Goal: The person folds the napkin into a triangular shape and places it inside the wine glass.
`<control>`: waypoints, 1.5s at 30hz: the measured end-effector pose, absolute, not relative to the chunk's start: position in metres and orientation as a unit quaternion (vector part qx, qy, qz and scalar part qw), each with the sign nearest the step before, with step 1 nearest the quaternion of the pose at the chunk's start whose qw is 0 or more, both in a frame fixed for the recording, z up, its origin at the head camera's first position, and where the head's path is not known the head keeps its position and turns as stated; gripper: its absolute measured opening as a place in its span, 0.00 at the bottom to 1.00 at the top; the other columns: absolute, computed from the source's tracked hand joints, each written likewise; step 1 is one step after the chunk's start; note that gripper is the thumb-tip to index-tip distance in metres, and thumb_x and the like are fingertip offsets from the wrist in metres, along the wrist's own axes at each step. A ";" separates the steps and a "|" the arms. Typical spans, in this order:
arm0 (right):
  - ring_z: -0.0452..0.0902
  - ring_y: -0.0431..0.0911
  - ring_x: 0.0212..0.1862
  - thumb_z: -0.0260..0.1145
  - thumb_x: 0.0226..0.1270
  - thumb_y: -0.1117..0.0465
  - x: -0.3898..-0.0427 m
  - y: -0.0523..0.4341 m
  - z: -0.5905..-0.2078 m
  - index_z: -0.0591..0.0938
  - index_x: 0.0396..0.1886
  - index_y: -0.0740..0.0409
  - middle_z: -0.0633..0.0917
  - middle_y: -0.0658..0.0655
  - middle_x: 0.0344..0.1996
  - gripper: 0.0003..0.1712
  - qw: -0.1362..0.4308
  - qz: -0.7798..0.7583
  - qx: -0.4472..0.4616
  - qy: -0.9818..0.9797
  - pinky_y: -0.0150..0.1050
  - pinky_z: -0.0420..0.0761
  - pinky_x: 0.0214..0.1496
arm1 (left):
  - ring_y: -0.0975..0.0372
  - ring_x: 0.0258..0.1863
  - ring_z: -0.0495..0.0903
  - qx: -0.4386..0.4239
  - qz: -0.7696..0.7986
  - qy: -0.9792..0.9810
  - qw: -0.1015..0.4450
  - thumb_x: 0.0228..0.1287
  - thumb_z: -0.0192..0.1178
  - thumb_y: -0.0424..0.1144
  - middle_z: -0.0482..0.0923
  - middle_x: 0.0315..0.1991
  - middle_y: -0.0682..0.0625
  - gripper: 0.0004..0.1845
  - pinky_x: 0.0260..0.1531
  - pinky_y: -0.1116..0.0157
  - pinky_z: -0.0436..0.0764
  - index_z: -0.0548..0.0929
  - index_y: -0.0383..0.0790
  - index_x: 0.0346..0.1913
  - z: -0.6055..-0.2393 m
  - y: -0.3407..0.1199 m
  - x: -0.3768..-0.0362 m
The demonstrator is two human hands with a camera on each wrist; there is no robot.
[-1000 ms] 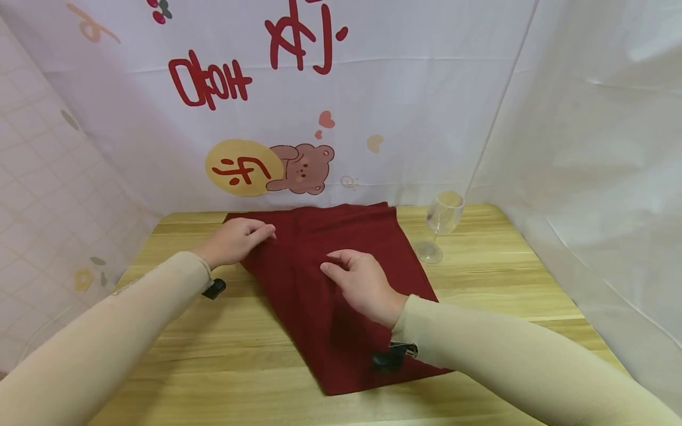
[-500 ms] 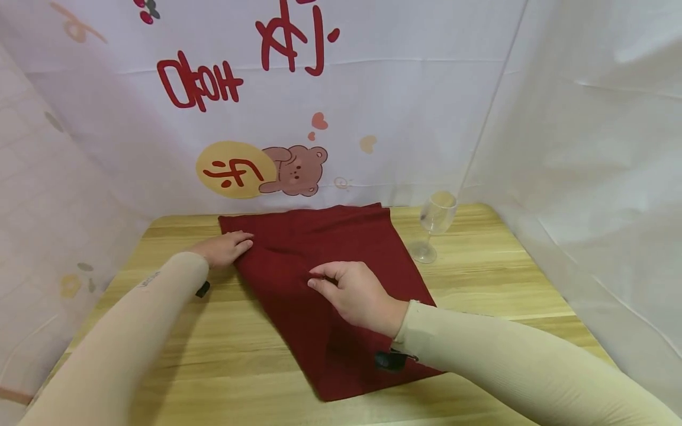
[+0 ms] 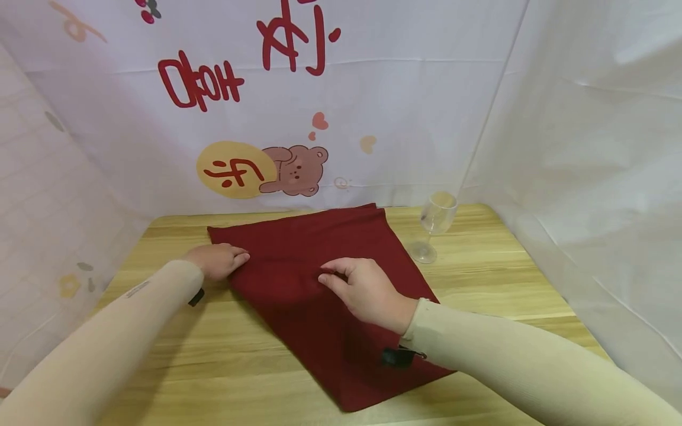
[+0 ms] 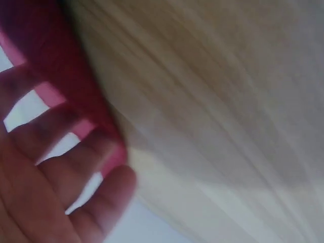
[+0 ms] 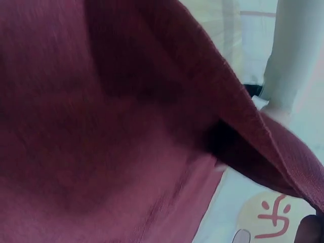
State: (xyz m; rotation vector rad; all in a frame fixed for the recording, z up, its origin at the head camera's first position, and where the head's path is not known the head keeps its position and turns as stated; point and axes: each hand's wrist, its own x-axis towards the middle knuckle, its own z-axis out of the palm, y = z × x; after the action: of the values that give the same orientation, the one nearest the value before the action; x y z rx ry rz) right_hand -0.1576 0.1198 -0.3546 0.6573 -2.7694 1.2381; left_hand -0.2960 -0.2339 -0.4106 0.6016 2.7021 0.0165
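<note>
A dark red cloth [image 3: 282, 248] lies across the middle of the wooden table, its far part mostly flat. My left hand [image 3: 215, 261] rests at the cloth's left edge; in the left wrist view its fingers [image 4: 81, 157] extend loosely over the red border. Over the cloth's middle, my right hand [image 3: 367, 296] pinches a piece of it between thumb and forefinger. The right wrist view shows a raised cloth edge [image 5: 223, 66] running down to the fingertips [image 5: 308, 230] at the lower right corner. Part of the near cloth is hidden beneath the right forearm.
A clear stemmed wine glass [image 3: 438, 216] stands on the table [image 3: 495, 260] to the right of the cloth. White printed curtains [image 3: 415, 118] hang behind the table and along both sides.
My left hand has moved left and nearer, and the cloth's far left corner has shifted left with its creases flattened. The right hand keeps its pinch with little movement.
</note>
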 end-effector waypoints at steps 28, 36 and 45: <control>0.85 0.48 0.52 0.66 0.78 0.57 -0.206 0.144 -0.344 0.88 0.55 0.55 0.90 0.53 0.52 0.13 0.029 0.362 0.182 -0.914 0.47 0.84 0.56 | 0.38 0.78 0.64 0.221 0.019 0.948 0.229 0.85 0.40 0.58 0.68 0.77 0.34 0.34 0.76 0.41 0.65 0.72 0.38 0.77 -0.402 -0.231 -0.275; 0.84 0.49 0.50 0.65 0.80 0.56 -0.226 0.152 -0.337 0.89 0.53 0.53 0.91 0.52 0.47 0.11 0.035 0.361 0.168 -0.916 0.46 0.82 0.54 | 0.40 0.70 0.76 0.220 0.002 0.949 0.226 0.84 0.43 0.57 0.80 0.67 0.38 0.31 0.71 0.42 0.72 0.80 0.36 0.69 -0.385 -0.217 -0.257; 0.83 0.51 0.55 0.59 0.83 0.59 -0.229 0.150 -0.333 0.87 0.58 0.53 0.89 0.55 0.54 0.14 0.050 0.339 0.185 -0.921 0.48 0.82 0.59 | 0.39 0.78 0.65 0.245 0.038 0.945 0.215 0.85 0.45 0.52 0.67 0.78 0.34 0.28 0.77 0.41 0.65 0.75 0.38 0.75 -0.393 -0.217 -0.262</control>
State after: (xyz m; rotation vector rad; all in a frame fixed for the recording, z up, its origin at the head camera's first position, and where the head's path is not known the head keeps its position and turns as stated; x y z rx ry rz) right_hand -0.2288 0.1495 -0.3335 0.5643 -2.8049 1.0323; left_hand -0.2618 -0.2172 -0.3930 0.6792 2.6200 0.1059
